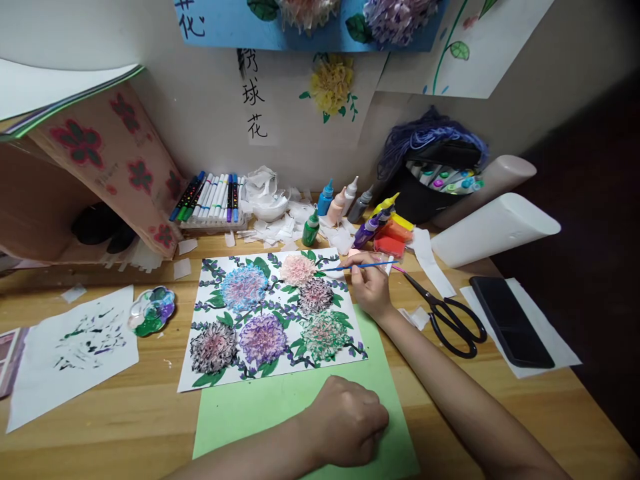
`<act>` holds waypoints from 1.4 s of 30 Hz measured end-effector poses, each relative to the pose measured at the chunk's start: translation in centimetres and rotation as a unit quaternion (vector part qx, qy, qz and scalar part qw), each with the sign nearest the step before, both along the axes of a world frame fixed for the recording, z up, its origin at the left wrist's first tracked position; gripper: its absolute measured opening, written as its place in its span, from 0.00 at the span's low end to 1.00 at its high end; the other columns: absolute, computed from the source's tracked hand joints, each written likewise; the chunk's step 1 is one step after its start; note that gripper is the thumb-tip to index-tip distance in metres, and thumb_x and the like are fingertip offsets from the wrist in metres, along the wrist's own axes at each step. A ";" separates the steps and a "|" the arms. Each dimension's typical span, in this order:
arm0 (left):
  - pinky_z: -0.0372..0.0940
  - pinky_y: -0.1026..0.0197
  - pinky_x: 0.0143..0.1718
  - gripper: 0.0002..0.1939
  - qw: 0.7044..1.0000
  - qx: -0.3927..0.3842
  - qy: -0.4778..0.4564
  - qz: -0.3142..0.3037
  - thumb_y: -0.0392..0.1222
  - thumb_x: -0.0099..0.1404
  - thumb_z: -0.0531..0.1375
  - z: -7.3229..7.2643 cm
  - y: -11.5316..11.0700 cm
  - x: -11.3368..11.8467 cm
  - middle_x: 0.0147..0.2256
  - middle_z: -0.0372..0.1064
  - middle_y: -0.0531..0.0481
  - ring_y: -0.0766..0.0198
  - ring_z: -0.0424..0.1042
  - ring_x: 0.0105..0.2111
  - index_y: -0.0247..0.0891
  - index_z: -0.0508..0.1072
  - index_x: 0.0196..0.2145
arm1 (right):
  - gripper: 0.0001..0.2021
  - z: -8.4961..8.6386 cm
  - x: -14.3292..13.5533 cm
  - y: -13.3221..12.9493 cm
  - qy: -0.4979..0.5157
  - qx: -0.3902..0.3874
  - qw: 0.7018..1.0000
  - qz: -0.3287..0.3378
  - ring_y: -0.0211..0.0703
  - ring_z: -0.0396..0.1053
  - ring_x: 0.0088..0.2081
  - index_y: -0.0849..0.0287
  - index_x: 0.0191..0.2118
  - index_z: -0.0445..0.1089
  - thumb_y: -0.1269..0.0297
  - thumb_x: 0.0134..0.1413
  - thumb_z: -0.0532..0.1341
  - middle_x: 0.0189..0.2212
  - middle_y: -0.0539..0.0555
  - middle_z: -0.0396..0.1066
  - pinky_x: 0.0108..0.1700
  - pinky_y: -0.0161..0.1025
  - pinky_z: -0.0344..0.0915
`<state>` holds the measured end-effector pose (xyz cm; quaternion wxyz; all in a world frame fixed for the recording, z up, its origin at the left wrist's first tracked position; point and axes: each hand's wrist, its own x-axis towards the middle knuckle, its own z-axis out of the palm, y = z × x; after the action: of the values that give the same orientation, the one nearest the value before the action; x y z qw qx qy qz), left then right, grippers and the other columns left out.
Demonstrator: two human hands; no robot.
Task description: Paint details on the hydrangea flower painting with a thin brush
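Note:
Between the fingers of my right hand point(371, 288) is a thin blue paintbrush point(370, 265), its tip pointing left at the upper right of a flower picture point(237, 317). Whether the tip touches the paper cannot be made out. The white sheet bears several ruffled raised flowers in pink, blue, purple, black and green, with painted leaves and stems around them. My left hand point(349, 421) rests as a closed fist on a light green sheet point(250, 420) below the picture; its fingers curl out of sight. To the left sits a flower-shaped palette point(151, 311) smeared with green, purple and white paint.
Black-handled scissors point(453, 320) and a phone point(511, 321) lie at the right. Paint bottles point(311, 228), paper scraps point(275, 230) and a tray of markers point(213, 199) line the wall. A paint-marked sheet point(85, 347) lies left, near a cardboard box point(120, 153).

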<state>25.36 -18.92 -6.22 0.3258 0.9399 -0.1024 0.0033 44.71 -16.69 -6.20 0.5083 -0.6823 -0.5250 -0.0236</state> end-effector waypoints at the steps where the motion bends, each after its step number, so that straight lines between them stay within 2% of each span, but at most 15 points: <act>1: 0.47 0.65 0.19 0.07 1.000 -0.001 -0.003 0.003 0.33 0.46 0.55 0.0 0.0 0.0 0.19 0.60 0.56 0.70 0.56 0.19 0.38 0.56 0.20 | 0.07 0.1 0.0 0.0 -0.006 -0.003 1.000 0.000 0.43 0.68 0.35 0.55 0.33 0.66 0.68 0.58 0.51 0.30 0.52 0.69 0.40 0.42 0.64; 8: 0.47 0.65 0.19 0.07 1.000 -0.011 -0.023 0.004 0.32 0.46 0.54 -0.1 0.0 0.0 0.19 0.60 0.55 0.70 0.56 0.19 0.38 0.57 0.19 | 0.07 0.3 0.0 0.0 -0.025 0.008 0.999 -0.035 0.44 0.67 0.34 0.56 0.32 0.65 0.69 0.57 0.51 0.29 0.52 0.68 0.36 0.41 0.64; 14: 0.47 0.65 0.19 0.07 1.000 -0.014 -0.019 0.005 0.32 0.46 0.54 0.0 0.0 0.0 0.19 0.60 0.55 0.70 0.55 0.19 0.38 0.57 0.19 | 0.07 -0.1 0.2 -0.2 -0.028 0.032 0.997 -0.061 0.44 0.67 0.35 0.55 0.31 0.65 0.69 0.56 0.51 0.29 0.51 0.68 0.39 0.43 0.63; 19: 0.47 0.65 0.18 0.07 1.000 -0.020 -0.015 0.009 0.32 0.45 0.54 0.0 0.1 0.0 0.18 0.59 0.56 0.69 0.53 0.19 0.38 0.56 0.19 | 0.07 0.1 0.1 -0.2 -0.010 0.042 0.999 -0.029 0.44 0.67 0.35 0.55 0.32 0.65 0.68 0.57 0.51 0.29 0.51 0.68 0.39 0.42 0.64; 24: 0.47 0.65 0.19 0.07 0.999 -0.033 -0.012 0.009 0.32 0.45 0.54 0.1 0.1 0.0 0.18 0.58 0.56 0.69 0.52 0.19 0.38 0.56 0.19 | 0.07 0.7 -0.2 0.0 -0.048 0.014 0.999 0.008 0.43 0.67 0.33 0.56 0.32 0.65 0.70 0.57 0.51 0.28 0.51 0.69 0.37 0.41 0.63; 28: 0.47 0.65 0.19 0.07 0.999 -0.041 -0.008 0.010 0.32 0.45 0.54 0.1 0.1 0.0 0.19 0.58 0.56 0.69 0.53 0.19 0.38 0.56 0.20 | 0.07 0.5 0.0 0.0 -0.044 -0.004 0.999 -0.005 0.43 0.66 0.34 0.56 0.32 0.65 0.70 0.57 0.51 0.28 0.51 0.68 0.37 0.41 0.63; 34: 0.47 0.65 0.19 0.07 0.999 -0.047 -0.006 0.010 0.31 0.45 0.54 0.2 0.1 0.0 0.19 0.59 0.56 0.69 0.53 0.20 0.38 0.56 0.20 | 0.08 -0.2 0.3 -0.2 -0.014 0.020 0.998 -0.064 0.44 0.67 0.35 0.56 0.32 0.65 0.69 0.57 0.50 0.30 0.52 0.68 0.39 0.43 0.63; 39: 0.46 0.65 0.19 0.07 0.999 -0.033 -0.007 0.013 0.31 0.45 0.54 0.1 0.1 0.1 0.19 0.59 0.56 0.69 0.51 0.19 0.38 0.55 0.19 | 0.07 0.3 0.0 0.0 -0.039 0.019 0.999 -0.004 0.44 0.67 0.34 0.55 0.32 0.65 0.70 0.57 0.51 0.29 0.51 0.69 0.40 0.43 0.63; 42: 0.46 0.65 0.19 0.07 0.999 -0.033 -0.010 0.012 0.32 0.45 0.54 0.1 0.1 0.1 0.19 0.59 0.56 0.69 0.52 0.19 0.38 0.56 0.19 | 0.07 0.4 -0.1 0.0 -0.043 -0.004 0.999 -0.007 0.44 0.67 0.34 0.55 0.32 0.66 0.70 0.57 0.51 0.29 0.52 0.69 0.39 0.42 0.63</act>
<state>25.42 -18.84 -6.16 0.3556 0.9297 -0.0936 0.0197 44.64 -16.65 -5.76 0.4823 -0.6864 -0.5415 -0.0543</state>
